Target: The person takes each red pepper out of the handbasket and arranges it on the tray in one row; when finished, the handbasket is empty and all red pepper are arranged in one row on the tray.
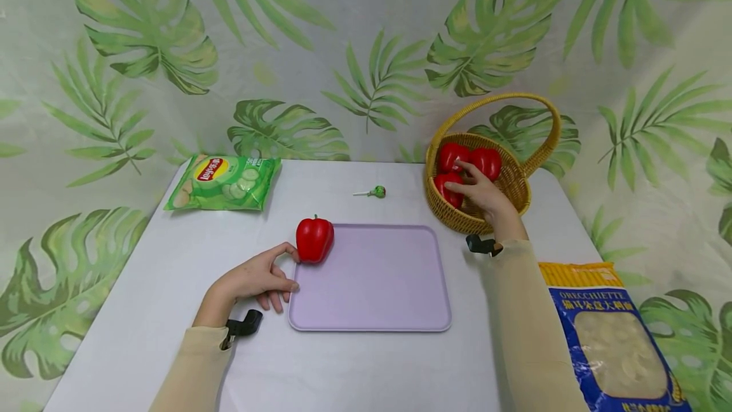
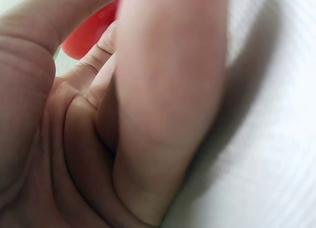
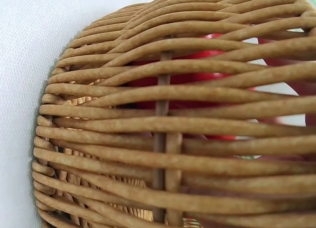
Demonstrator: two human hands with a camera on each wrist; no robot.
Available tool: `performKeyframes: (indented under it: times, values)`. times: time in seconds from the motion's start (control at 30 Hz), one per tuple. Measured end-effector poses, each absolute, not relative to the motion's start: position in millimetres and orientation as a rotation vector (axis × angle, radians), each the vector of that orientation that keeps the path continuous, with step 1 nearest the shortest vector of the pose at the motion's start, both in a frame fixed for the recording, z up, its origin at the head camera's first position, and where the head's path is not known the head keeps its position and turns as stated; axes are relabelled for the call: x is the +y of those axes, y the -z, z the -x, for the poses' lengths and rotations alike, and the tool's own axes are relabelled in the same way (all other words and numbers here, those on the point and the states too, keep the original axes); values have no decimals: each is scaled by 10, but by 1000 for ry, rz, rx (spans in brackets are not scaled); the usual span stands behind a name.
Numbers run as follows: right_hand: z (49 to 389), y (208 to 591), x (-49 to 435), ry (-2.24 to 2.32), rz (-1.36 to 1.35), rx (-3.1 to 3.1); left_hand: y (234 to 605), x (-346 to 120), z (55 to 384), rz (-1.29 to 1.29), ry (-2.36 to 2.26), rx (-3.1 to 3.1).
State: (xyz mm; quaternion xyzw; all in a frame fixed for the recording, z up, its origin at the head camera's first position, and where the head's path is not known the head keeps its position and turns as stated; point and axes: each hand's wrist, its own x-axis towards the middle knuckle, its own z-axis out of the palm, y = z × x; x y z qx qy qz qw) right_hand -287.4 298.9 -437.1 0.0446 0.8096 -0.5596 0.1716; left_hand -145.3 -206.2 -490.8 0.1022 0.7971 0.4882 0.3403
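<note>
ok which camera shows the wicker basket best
The head view: the wicker basket shows nearly whole there, handle included. The right wrist view shows just its woven wall; the left wrist view, none of it.

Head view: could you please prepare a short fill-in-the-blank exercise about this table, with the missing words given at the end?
1. The wicker basket holds ____ visible red bell peppers.
2. Another red bell pepper sits at the far ____ corner of the lavender tray.
3. The person's ____ hand reaches into the basket.
4. The lollipop lies ____ the green potato chip bag and the basket.

Missing words: three; left; right; between.
</note>
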Motion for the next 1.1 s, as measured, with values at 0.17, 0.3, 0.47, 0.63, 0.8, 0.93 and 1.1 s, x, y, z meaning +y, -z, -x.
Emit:
performKeyframes:
  times: [0.17,0.3,0.47,0.63,0.8,0.93,1.1]
  values:
    - [2894,4382,2992,1602,-132,2250,4912,-2061,1456,-269,-1273,2071]
    - [2887,4383,3000,1577,-138,2261,4919,-2061,1458,-274,-1274,2068]
    - [2873,4387,3001,1574,-125,2271,4924,-2063,1458,-275,-1277,2066]
    - [2879,4397,3002,1566,-122,2273,4923,-2063,1455,-272,-1283,2062]
    - [2877,4394,2998,1560,-120,2267,4916,-2061,1453,-264,-1286,2058]
    - [2867,4384,2992,1554,-109,2282,4911,-2060,1454,-263,-1282,2059]
    - [2864,4381,2991,1558,-127,2273,4908,-2062,1454,-272,-1276,2066]
